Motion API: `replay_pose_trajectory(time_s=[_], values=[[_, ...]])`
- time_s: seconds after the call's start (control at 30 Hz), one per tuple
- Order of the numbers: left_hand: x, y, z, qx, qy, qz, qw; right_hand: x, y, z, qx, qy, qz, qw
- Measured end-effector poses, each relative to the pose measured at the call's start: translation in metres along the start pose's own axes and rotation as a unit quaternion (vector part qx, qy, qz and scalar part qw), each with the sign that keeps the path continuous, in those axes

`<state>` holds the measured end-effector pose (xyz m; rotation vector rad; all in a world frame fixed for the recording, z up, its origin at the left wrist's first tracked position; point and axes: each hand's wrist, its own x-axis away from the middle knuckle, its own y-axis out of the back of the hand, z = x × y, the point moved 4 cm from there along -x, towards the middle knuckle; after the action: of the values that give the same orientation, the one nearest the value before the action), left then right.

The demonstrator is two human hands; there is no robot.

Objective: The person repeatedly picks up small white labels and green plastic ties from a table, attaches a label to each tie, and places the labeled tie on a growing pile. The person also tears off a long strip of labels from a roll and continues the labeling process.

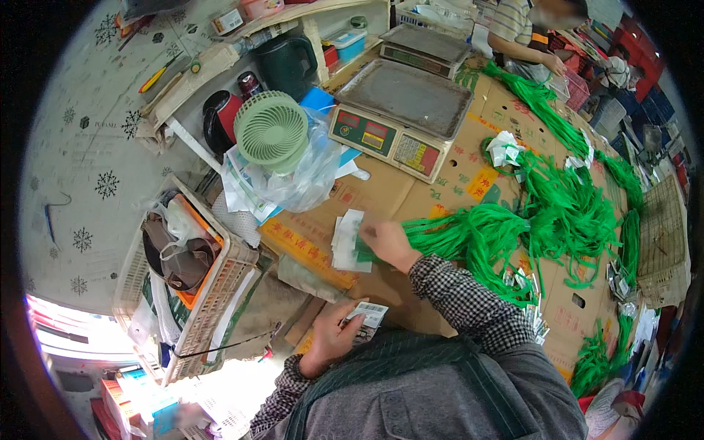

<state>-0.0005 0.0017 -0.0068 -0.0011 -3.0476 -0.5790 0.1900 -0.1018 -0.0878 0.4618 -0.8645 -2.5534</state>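
My left hand (336,336) grips a white printed barcode card (369,316) low in the view, beside the cardboard edge. Above and to the right, my right hand (383,242) has curled, slightly blurred fingers at the left end of long green ribbon-like strands (469,238), over a small stack of white slips (345,236); what exactly they pinch is hard to make out. The strands spread rightward across the cardboard-covered table (389,192) into loose heaps (565,213), some with white tags (504,150) attached.
Two weighing scales (403,99), a green fan (270,130), kettle (218,123), plastic bags and papers line the back. A crate with bags (132,286) stands at left, a wire basket (656,242) at right. A co-worker (513,37) stands at the top right beside more green strands.
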Motion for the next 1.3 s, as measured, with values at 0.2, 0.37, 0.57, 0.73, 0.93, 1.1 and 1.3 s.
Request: replay_pose_trajectory(time_s=[0.2,0.37,0.57,0.73,0.93,1.1,1.3], values=[[0.001,0.006,0.041,0.113,0.084,-0.068,0.988,0.005,0.048,0.017,-0.145,-0.024,-0.033,0.989],[-0.032,0.035,0.004,0.048,0.060,-0.064,0.995,0.025,0.086,0.043,-0.206,0.000,0.058,0.977],[-0.059,0.025,-0.034,-0.033,0.004,0.020,0.999,0.059,0.099,0.066,-0.135,0.073,0.121,0.981],[-0.069,0.019,-0.039,-0.068,-0.008,0.049,0.996,0.074,0.102,0.068,-0.109,0.038,0.141,0.983],[-0.070,0.018,-0.034,-0.010,0.033,0.053,0.998,0.076,0.107,0.072,-0.113,0.036,0.130,0.984],[-0.071,0.018,-0.028,-0.036,0.027,0.056,0.997,0.077,0.105,0.072,-0.110,0.034,0.133,0.984],[-0.071,0.017,-0.027,-0.040,0.027,0.070,0.996,0.078,0.106,0.075,-0.121,0.033,0.136,0.983]])
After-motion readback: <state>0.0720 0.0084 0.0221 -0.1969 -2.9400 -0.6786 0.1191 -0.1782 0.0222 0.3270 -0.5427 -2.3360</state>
